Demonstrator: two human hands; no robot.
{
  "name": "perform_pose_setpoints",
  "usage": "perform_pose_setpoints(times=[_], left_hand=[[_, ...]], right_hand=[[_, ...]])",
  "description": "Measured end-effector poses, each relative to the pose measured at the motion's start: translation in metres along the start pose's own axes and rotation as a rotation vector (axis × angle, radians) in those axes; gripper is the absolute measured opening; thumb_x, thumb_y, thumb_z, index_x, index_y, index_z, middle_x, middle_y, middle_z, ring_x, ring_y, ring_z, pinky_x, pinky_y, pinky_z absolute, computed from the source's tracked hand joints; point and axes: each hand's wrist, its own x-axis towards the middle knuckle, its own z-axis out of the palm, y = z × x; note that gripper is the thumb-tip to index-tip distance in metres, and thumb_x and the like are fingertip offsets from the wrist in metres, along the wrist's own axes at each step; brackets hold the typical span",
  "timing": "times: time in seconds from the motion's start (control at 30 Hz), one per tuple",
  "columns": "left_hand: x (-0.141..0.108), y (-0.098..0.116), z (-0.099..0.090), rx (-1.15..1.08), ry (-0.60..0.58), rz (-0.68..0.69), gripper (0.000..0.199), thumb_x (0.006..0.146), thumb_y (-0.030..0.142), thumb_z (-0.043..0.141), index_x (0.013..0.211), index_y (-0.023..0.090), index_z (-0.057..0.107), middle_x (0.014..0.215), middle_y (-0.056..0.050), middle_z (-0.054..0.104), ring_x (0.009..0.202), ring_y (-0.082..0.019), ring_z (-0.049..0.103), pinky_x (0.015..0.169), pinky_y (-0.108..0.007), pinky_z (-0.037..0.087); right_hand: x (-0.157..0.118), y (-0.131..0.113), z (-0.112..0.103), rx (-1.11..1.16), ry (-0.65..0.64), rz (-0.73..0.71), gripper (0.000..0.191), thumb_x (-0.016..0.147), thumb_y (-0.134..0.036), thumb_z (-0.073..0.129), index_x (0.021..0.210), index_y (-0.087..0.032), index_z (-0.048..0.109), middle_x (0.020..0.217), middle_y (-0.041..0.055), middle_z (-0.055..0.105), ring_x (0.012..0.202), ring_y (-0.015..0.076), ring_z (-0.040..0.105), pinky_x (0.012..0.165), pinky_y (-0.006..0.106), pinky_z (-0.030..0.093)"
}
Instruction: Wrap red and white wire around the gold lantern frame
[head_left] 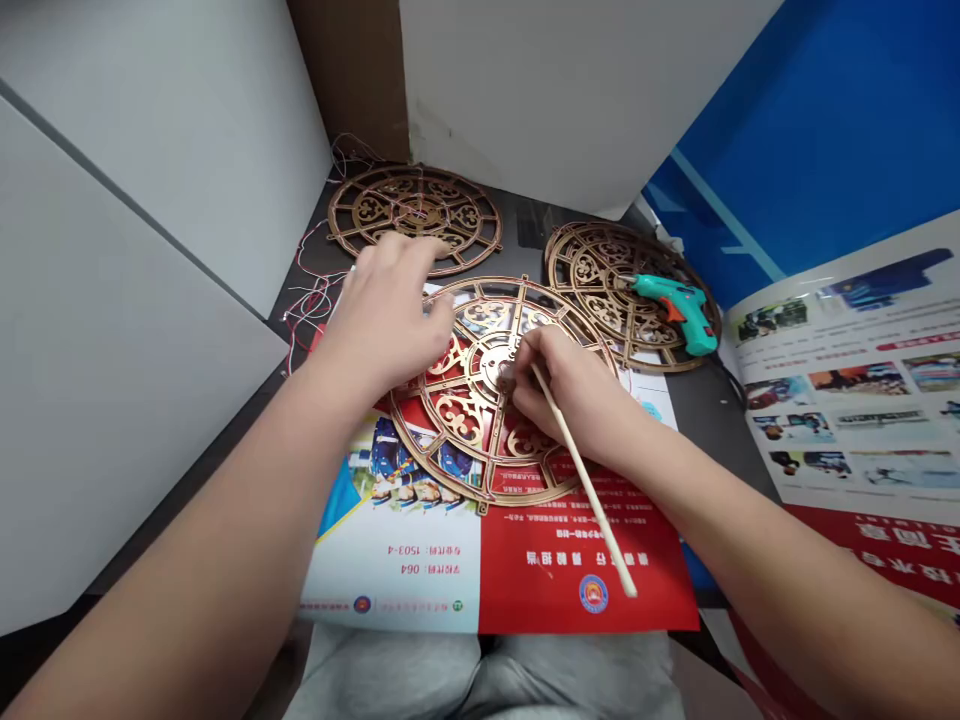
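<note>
A round openwork wooden frame (460, 418) with scrolled cut-outs lies on a printed brochure (442, 585). My right hand (559, 390) grips a thin pale wooden stick (592, 495) at the frame's centre. The stick's thicker end points down toward me; its other end is hidden by my fingers. Over the frame's upper left rim is my left hand (397, 310), fingers apart and holding nothing visible. Whether it touches the rim I cannot tell. Fine wires run along the frame's ribs.
Two similar round frames lie behind, one back left (367, 210) and one back right (592, 300). A teal glue gun (679, 305) rests on the right one. Loose thin wires (311, 300) tangle at left. White panels (142, 330) and a printed board (847, 380) border the dark table.
</note>
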Motion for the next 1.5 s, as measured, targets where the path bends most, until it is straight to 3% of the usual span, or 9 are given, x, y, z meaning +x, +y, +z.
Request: perform_pose_setpoints(times=[0.13,0.23,0.3,0.53,0.67,0.87,1.1,1.23,1.5], left_hand=[[-0.005,0.008,0.012,-0.154,-0.175,0.278,0.035,0.096,0.025,0.058,0.129,0.018,0.069,0.135,-0.01,0.066,0.13,-0.029,0.058,0.116,-0.046,0.044],[-0.008,0.013,0.022,-0.141,-0.311,0.385,0.03,0.094,0.022,0.057,0.119,0.023,0.074,0.13,-0.007,0.067,0.127,-0.029,0.058,0.112,-0.048,0.044],[-0.009,0.015,0.027,-0.105,-0.327,0.413,0.029,0.092,0.02,0.057,0.113,0.025,0.076,0.129,-0.005,0.068,0.126,-0.029,0.058,0.112,-0.052,0.041],[-0.009,0.014,0.031,-0.16,-0.32,0.388,0.021,0.09,0.022,0.062,0.103,0.026,0.078,0.128,-0.004,0.067,0.126,-0.027,0.057,0.112,-0.05,0.037],[-0.009,0.016,0.031,-0.165,-0.342,0.387,0.018,0.091,0.025,0.064,0.1,0.029,0.079,0.13,-0.002,0.065,0.128,-0.027,0.056,0.113,-0.052,0.034],[-0.01,0.02,0.027,-0.134,-0.4,0.382,0.014,0.093,0.027,0.063,0.096,0.028,0.077,0.136,-0.002,0.062,0.135,-0.028,0.051,0.117,-0.056,0.029],[-0.011,0.028,0.032,-0.069,-0.451,0.348,0.015,0.099,0.031,0.055,0.099,0.024,0.068,0.141,-0.006,0.055,0.139,-0.031,0.046,0.118,-0.058,0.031],[-0.013,0.036,0.037,-0.02,-0.454,0.335,0.015,0.101,0.03,0.049,0.096,0.021,0.061,0.141,-0.01,0.051,0.138,-0.033,0.044,0.117,-0.058,0.032],[-0.017,0.042,0.043,0.018,-0.456,0.348,0.016,0.102,0.031,0.046,0.095,0.02,0.056,0.141,-0.014,0.05,0.137,-0.035,0.042,0.118,-0.061,0.031]], right_hand=[[0.001,-0.001,0.0,-0.012,-0.001,-0.015,0.016,0.083,-0.018,0.056,0.095,-0.022,0.047,0.079,0.0015,0.062,0.061,0.0156,0.049,0.061,0.029,0.036],[0.0,0.0,-0.001,-0.016,0.01,-0.017,0.014,0.085,-0.02,0.057,0.094,-0.023,0.048,0.077,0.0011,0.061,0.06,0.0157,0.049,0.06,0.029,0.037],[-0.001,0.001,-0.002,-0.01,0.006,-0.005,0.013,0.086,-0.022,0.058,0.095,-0.023,0.048,0.075,0.0003,0.061,0.059,0.0161,0.05,0.058,0.029,0.037],[-0.004,0.003,-0.006,-0.006,0.082,-0.041,0.018,0.082,-0.02,0.065,0.092,-0.023,0.049,0.071,-0.0024,0.062,0.056,0.0145,0.053,0.055,0.028,0.04],[-0.004,0.004,-0.017,0.022,0.258,-0.039,0.023,0.08,-0.017,0.067,0.092,-0.024,0.05,0.08,-0.0014,0.066,0.059,0.0135,0.054,0.056,0.029,0.041],[-0.008,0.007,-0.04,0.193,0.527,-0.059,0.026,0.079,-0.011,0.065,0.095,-0.025,0.051,0.092,0.0002,0.066,0.079,0.0184,0.066,0.064,0.032,0.048],[-0.021,0.019,-0.04,0.059,0.469,-0.15,0.025,0.079,-0.008,0.067,0.09,-0.024,0.051,0.088,-0.001,0.064,0.069,0.0139,0.058,0.064,0.033,0.045],[-0.019,0.033,-0.028,0.176,0.492,-0.115,0.025,0.079,-0.009,0.064,0.093,-0.025,0.051,0.09,-0.0011,0.065,0.069,0.014,0.059,0.062,0.032,0.045],[-0.021,0.036,-0.022,0.258,0.369,0.002,0.019,0.085,-0.017,0.06,0.095,-0.026,0.046,0.095,0.0011,0.068,0.073,0.0164,0.062,0.067,0.033,0.047]])
